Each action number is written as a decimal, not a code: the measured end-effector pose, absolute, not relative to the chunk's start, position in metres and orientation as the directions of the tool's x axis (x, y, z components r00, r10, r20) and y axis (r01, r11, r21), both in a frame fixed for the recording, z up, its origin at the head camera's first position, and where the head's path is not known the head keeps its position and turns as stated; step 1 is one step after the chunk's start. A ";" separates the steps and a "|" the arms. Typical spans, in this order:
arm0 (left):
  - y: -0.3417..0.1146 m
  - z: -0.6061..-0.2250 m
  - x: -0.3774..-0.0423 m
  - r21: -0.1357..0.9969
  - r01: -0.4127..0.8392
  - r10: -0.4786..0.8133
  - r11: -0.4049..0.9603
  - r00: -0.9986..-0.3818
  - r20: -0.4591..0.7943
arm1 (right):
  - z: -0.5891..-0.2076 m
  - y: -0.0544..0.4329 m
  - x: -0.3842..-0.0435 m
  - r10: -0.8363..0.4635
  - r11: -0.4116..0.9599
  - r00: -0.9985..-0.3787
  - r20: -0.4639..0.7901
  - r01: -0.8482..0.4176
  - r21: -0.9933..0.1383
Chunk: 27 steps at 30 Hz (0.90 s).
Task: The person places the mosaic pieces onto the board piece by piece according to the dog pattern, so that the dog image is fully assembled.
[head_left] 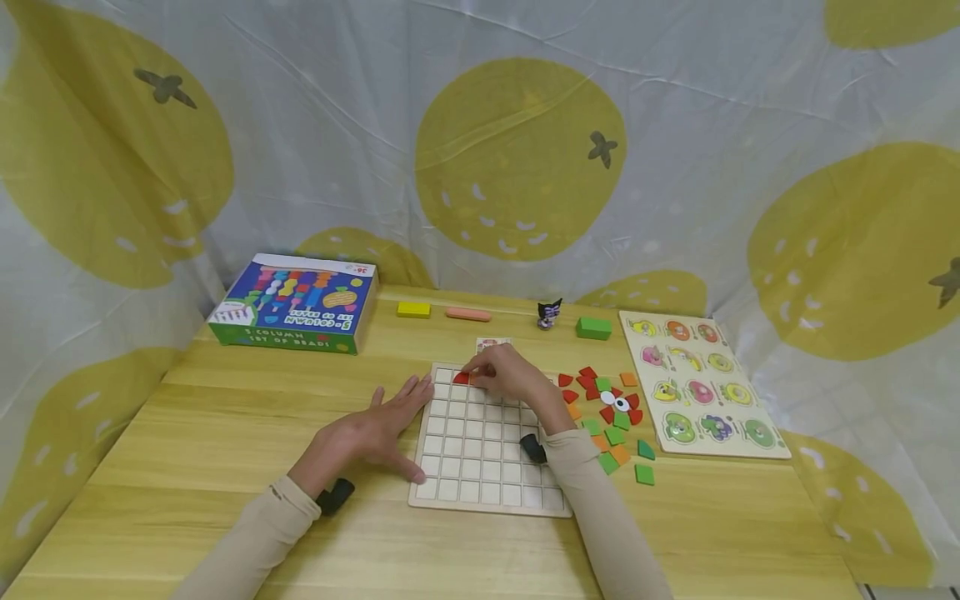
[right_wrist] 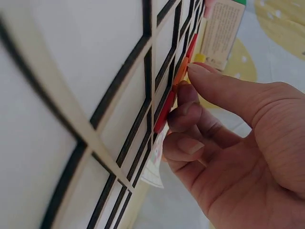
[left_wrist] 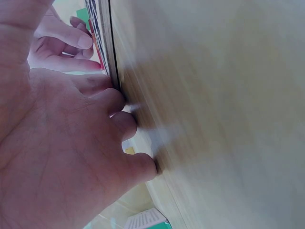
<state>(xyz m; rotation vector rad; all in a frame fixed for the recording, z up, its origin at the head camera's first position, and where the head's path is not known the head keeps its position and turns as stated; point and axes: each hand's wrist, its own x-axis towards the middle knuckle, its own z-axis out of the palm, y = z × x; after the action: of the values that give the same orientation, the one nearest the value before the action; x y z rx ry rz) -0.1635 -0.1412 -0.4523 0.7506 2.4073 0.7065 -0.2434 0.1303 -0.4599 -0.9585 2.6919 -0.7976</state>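
Wooden table (head_left: pixel 225 433), near edge bare. Left hand (head_left: pixel 371 433) lies flat, fingers straight and spread, fingertips (left_wrist: pixel 125 102) against the left rim of the grid board (head_left: pixel 480 467). Right hand (head_left: pixel 510 375) at the board's far edge, 12 o'clock side, thumb and curled fingers (right_wrist: pixel 183 112) pinching a red tile (right_wrist: pixel 164 112) set into a top-row cell. At the hand's 3 o'clock, loose red, orange and green tiles (head_left: pixel 611 417); beyond them a fruit puzzle (head_left: pixel 701 383). Far left, bead box (head_left: pixel 296 304).
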 end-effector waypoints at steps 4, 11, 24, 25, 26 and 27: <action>-0.141 -0.452 -0.163 0.609 0.352 0.625 0.711 -0.713 -0.317 | -0.457 0.137 -0.241 -0.632 0.618 -0.774 0.037 -0.532 -0.579; -0.139 -0.453 -0.164 0.618 0.348 0.627 0.706 -0.713 -0.315 | -0.448 0.187 -0.236 -0.569 0.557 -0.810 0.141 -0.506 -0.659; -0.140 -0.453 -0.164 0.625 0.338 0.622 0.704 -0.718 -0.313 | -0.462 0.284 -0.225 -0.328 0.609 -0.933 0.149 -0.329 -0.722; -0.140 -0.453 -0.164 0.625 0.338 0.622 0.703 -0.718 -0.312 | -0.464 0.287 -0.225 -0.323 0.615 -0.937 0.134 -0.315 -0.723; -0.140 -0.453 -0.164 0.626 0.339 0.623 0.702 -0.718 -0.311 | -0.466 0.289 -0.226 -0.323 0.624 -0.938 0.122 -0.308 -0.718; -0.140 -0.453 -0.164 0.626 0.340 0.624 0.702 -0.717 -0.310 | -0.468 0.291 -0.226 -0.322 0.632 -0.940 0.110 -0.300 -0.714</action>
<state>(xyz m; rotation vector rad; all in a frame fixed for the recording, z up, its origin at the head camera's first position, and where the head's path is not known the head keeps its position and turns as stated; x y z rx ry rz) -0.1638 -0.1401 -0.4534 0.7374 2.3986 0.7429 -0.2263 0.2905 -0.4681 -0.5366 2.8131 -1.2224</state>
